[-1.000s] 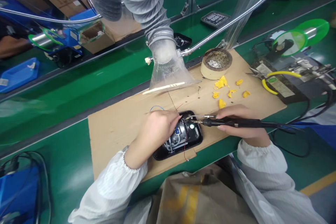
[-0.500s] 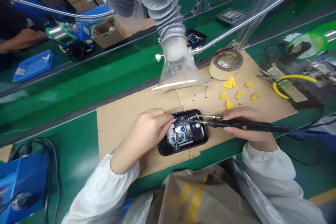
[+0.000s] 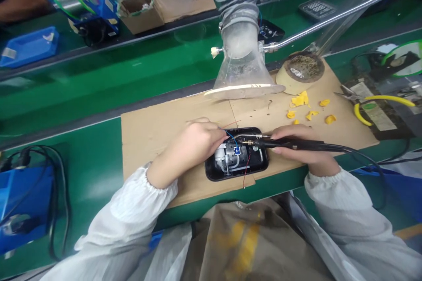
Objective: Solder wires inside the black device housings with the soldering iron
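A black plastic housing [image 3: 216, 174] lies on a cardboard sheet, with a small blue-and-white square part [image 3: 237, 151] and pale tubing or wiring inside. My left hand [image 3: 198, 138] rests at its upper left edge, fingertips pinched on a thin blue wire [image 3: 233, 136]. My right hand [image 3: 294, 131] grips a black soldering iron [image 3: 288, 143] from the right. A thin metal tube [image 3: 262, 135] runs alongside the iron. Their tips reach over the upper part of the housing, close to my left fingertips; exact contact is too small to tell. A twisted dark red wire [image 3: 245, 171] hangs over the near rim.
A clear fume hood [image 3: 245, 72] hangs just beyond the housing. Behind my right hand are yellow scraps [image 3: 300, 99], a round solder-waste pot [image 3: 286, 81] and yellow-handled pliers [image 3: 391, 98]. A blue box with cables [image 3: 28, 202] stands left. Another person's arm [image 3: 23, 4] shows far left.
The camera view has shifted, so the bench appears higher and the hood further right. The soldering iron has moved left over the housing, nearer my left fingertips. Both hands keep their grips.
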Demonstrator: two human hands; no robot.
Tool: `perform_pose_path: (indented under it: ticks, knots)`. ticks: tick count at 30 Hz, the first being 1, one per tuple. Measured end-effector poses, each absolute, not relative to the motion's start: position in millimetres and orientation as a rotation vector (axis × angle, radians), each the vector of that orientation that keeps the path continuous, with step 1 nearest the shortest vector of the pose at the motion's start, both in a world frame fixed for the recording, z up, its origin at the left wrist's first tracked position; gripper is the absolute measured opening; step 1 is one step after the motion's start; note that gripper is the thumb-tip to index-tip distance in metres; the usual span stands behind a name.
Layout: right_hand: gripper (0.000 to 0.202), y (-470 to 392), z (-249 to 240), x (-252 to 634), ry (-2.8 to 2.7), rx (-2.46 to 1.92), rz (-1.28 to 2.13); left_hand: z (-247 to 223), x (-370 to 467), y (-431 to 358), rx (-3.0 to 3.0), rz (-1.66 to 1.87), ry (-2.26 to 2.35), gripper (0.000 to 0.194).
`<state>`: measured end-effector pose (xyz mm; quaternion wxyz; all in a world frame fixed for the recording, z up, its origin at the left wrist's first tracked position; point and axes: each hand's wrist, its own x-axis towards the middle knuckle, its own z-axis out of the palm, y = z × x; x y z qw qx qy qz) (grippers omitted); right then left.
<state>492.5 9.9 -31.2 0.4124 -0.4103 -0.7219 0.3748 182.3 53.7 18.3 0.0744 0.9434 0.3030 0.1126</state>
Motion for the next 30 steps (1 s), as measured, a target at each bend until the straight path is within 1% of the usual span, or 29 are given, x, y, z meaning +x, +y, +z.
perform_pose_path:
  ticks: [3, 8, 13, 19, 23, 30]
  knots:
    - [0.021, 10.5, -33.3, 493.2, -1.812, -1.059, 0.956, 18.8, 183.0, 54.0, 2.841, 0.276, 0.964, 0.029]
    - [0.022, 14.0, -33.6, 493.1, -1.828, -0.980, 0.974, 22.6, 186.5, 58.0, 2.856, 0.162, 0.993, 0.028]
    - [0.023, 14.9, -34.6, 493.7, -1.816, -0.987, 1.008, 23.7, 187.2, 63.1, 2.824, 0.159, 0.914, 0.028]
    - [0.034, 15.3, -35.4, 495.0, -1.850, -0.914, 1.028, 24.1, 186.3, 64.9, 2.807, 0.157, 0.865, 0.029]
    - [0.030, 15.7, -33.6, 493.8, -1.846, -0.916, 1.026, 25.6, 187.0, 65.2, 2.805, 0.125, 0.862, 0.028]
    - [0.029, 15.2, -32.8, 491.3, -1.833, -0.940, 1.040, 24.7, 187.5, 65.0, 2.791, 0.125, 0.864, 0.028]
